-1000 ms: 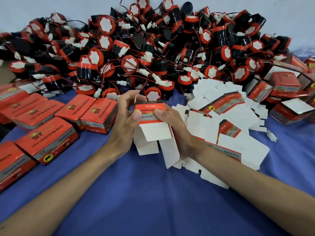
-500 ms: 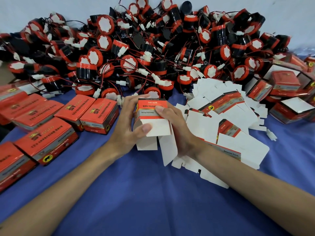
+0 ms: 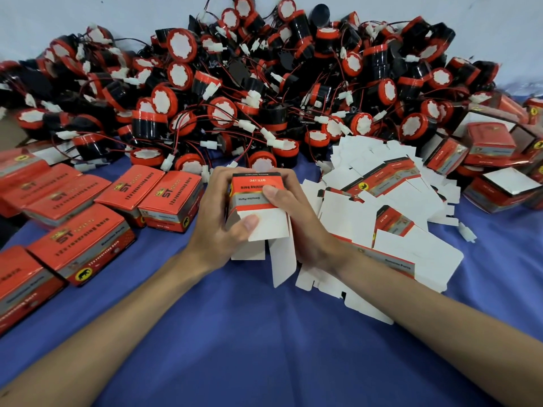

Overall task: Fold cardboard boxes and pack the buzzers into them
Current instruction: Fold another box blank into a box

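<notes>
**Head view: half-formed box gripped by both hands**

A small carton box [image 3: 256, 191] is held at the centre, above the blue cloth [image 3: 264, 342] and just in front of the buzzers [image 3: 264, 92]. Its glossy red and grey printed face is turned up. Plain white flaps hang open from its near end, one of them long and narrow.

The box is clasped from its left side by the left hand [image 3: 216, 230]. The fingers are curled over the far edge, and the thumb is pressed flat on the broad white flap. The right side is gripped by the right hand [image 3: 299, 227]. Its thumb is laid on the grey band of the printed face, and its fingers are wrapped behind the box, mostly hidden.

The buzzers are heaped against the pale wall [image 3: 73, 16]. They are short black cylinders with red rims and white round faces, tangled in thin red and black wires with white plastic plugs.

Closed boxes [image 3: 85, 245], rectangular with shiny red tops, are set in loose rows on the cloth at the left. Flat blanks [image 3: 390, 201], matt white with red printed panels, are strewn in a pile just right of the hands. Beyond them, at the far right, part-folded boxes [image 3: 493, 145] are stacked. The cloth is smooth, with soft creases.
</notes>
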